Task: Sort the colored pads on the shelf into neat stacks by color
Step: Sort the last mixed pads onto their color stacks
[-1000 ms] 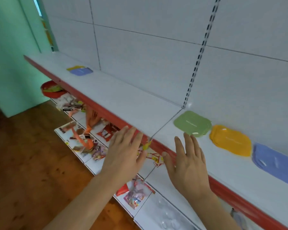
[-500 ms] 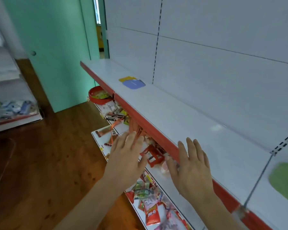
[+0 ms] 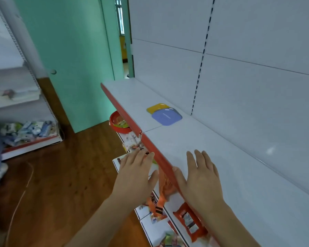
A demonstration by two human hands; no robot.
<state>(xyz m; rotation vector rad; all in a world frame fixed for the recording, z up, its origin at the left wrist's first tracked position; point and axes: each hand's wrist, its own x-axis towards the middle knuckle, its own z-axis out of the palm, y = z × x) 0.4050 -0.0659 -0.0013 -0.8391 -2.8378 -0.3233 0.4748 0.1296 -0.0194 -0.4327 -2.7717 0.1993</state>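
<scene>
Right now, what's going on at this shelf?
A person stands at a white shelf with a red front edge, both hands held out open and holding nothing. The left hand hangs in front of the edge, above the lower shelves of snack packets; the right hand is over the shelf top. Farther along lie a yellow pad and a blue pad, the blue one overlapping the yellow. Neither is being touched, so those two are not yet sorted.
</scene>
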